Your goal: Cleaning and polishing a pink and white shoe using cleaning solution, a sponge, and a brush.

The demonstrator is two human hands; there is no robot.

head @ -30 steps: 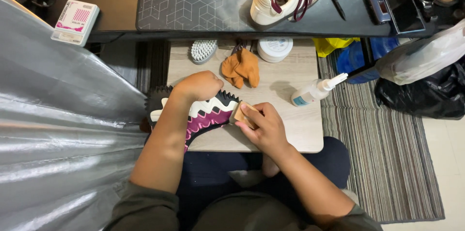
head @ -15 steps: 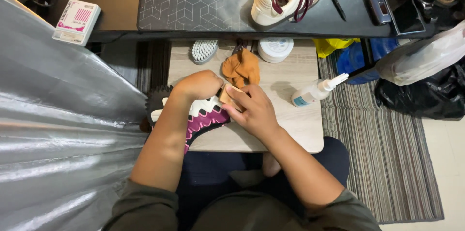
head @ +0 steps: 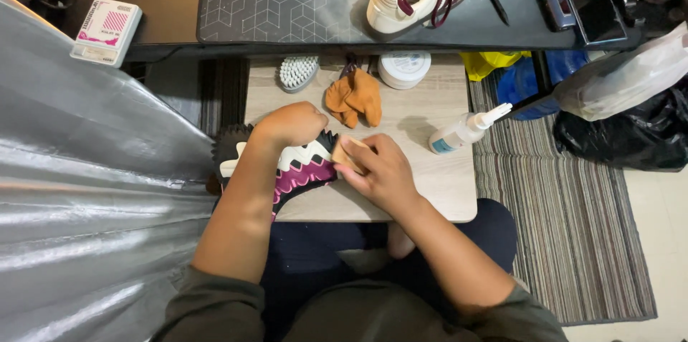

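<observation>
On the low wooden table (head: 437, 191), near edge | left hand (head: 290, 123) clamped over shoe (head: 301, 166), long axis left-right | right hand (head: 380, 170) closed on tan block (head: 346, 153), touching shoe's right end.

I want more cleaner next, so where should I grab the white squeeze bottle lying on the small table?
Probably grip the squeeze bottle around its wide body near the base, coming from above with the right hand. It lies on its side, with the narrow nozzle angled up toward the rug, so the body is the broadest, most open part.
</observation>
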